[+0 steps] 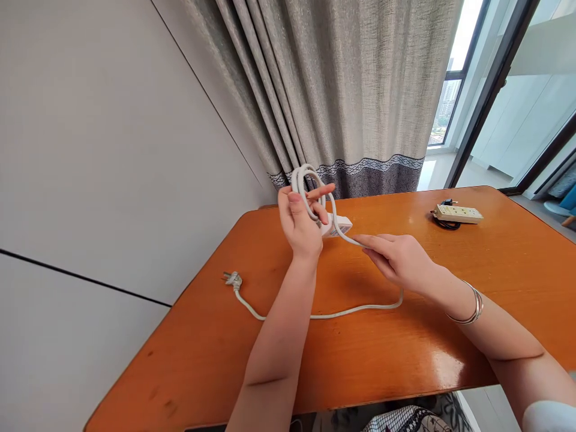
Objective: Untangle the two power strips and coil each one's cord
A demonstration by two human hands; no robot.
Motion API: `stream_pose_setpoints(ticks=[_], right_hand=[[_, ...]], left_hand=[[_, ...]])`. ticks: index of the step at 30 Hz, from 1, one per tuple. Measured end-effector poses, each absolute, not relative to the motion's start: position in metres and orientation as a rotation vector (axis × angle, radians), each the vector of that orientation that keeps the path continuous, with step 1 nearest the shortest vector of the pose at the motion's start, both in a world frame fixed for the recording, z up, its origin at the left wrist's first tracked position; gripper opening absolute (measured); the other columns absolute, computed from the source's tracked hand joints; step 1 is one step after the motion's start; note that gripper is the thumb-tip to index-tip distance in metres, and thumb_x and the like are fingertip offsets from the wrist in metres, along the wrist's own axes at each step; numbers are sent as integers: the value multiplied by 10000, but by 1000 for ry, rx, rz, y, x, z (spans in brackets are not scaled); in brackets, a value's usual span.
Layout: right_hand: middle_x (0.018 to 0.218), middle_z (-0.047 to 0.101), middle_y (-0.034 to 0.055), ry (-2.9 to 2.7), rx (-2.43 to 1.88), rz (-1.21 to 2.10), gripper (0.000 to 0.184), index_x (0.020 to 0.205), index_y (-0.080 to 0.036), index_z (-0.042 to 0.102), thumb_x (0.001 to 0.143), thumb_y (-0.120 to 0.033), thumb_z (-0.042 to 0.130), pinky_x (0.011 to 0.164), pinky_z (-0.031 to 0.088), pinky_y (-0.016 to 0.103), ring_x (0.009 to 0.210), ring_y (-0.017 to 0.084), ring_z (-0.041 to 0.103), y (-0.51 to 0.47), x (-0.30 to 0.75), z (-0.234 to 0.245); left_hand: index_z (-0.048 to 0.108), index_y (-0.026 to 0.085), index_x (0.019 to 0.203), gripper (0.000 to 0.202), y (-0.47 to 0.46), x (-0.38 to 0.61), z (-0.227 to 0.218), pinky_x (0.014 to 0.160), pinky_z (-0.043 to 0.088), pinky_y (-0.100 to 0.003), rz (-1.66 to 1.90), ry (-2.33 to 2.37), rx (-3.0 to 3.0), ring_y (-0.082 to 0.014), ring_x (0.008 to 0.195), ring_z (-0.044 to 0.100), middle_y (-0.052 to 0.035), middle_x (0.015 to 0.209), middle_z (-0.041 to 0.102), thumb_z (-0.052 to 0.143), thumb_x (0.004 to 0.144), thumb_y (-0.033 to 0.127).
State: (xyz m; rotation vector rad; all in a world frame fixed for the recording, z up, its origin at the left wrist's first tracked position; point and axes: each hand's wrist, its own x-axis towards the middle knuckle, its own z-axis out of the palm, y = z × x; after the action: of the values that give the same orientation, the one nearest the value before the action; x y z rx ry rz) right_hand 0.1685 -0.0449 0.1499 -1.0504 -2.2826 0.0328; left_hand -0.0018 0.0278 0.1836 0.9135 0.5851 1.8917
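Several loops of a white power cord (297, 181) are gathered in my left hand (300, 222), whose fingers curl through and around them above the table. My right hand (398, 258) pinches the same cord between thumb and fingers, to the right of the loops. From there the cord drops to the table and runs left, passing behind my left forearm, to a white plug (233, 280). Behind my left hand, a white power strip (341, 225) is partly hidden by the hand and the cord.
A second, cream power strip (459, 213) with a black cord (446, 224) lies toward the table's back right. The orange-brown wooden table (382, 354) meets a pale wall panel (112, 150) on the left. Grey curtains (360, 90) hang behind it, beside a glass door.
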Motion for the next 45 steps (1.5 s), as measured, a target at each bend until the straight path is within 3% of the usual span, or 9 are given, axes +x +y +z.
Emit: stream_pose_setpoints(ticks=[7,13,21,26,29,32,36,39,45], right_hand=[[726,679,31,-2339,-853,-185,354,1192,-180,674,1002,-190,375,535,346,233,563,108,518,-55,173,158],[703,644,20,-2167,-888,-158,312,1102,-236,706,1031,-324,415,596,415,237,611,123,555,-61,183,174],[916,634,71,-1961,-1057,-166,395,1143,-250,729,914,-549,609,647,486,283,721,158,586,-51,203,185],[1091,669,102,-2043,-1084,42,452,1142,-253,737,883,-605,622,676,488,306,735,158,602,-44,213,187],[850,697,73,-2102,-1121,124,498,978,-208,761,874,-665,590,614,412,272,678,149,580,-39,215,188],[602,591,11,-2031,-1198,245,553,726,-178,696,851,-705,587,534,311,253,558,107,466,-34,214,186],[550,490,-37,-1923,-1148,537,556,645,-170,593,807,-700,641,500,279,235,531,79,382,-28,211,183],[628,551,-16,-1891,-1066,754,543,704,-168,615,823,-698,619,523,357,233,576,93,455,-22,214,181],[769,650,48,-1687,-803,1317,538,823,-172,611,855,-708,573,773,548,344,764,177,656,-9,218,173]], left_hand=[[432,229,843,379,10,18,175,384,307,-183,1513,568,1094,-65,362,489,-23,803,779,687,859,508],[473,219,831,445,-1,20,172,364,289,-172,1237,486,1290,-65,348,441,24,595,682,694,811,604],[513,194,809,537,-6,21,174,334,200,-190,763,374,1529,-39,321,286,95,488,434,627,794,719],[501,197,770,535,-4,18,177,363,179,-207,665,367,1590,-40,347,228,100,478,367,598,814,722],[512,196,793,543,-1,15,176,376,164,-205,649,378,1613,-44,366,209,106,471,340,585,814,734],[496,200,785,567,2,17,173,378,147,-194,633,399,1586,-38,383,171,122,477,296,639,755,748],[476,200,753,558,3,23,169,376,152,-177,649,415,1517,-25,399,139,130,505,271,729,710,696],[498,190,751,530,4,24,169,376,130,-167,720,394,1454,-21,378,135,132,465,269,724,739,669],[568,149,763,504,8,18,170,391,117,-162,979,435,1276,-11,332,151,132,412,248,709,784,632]])
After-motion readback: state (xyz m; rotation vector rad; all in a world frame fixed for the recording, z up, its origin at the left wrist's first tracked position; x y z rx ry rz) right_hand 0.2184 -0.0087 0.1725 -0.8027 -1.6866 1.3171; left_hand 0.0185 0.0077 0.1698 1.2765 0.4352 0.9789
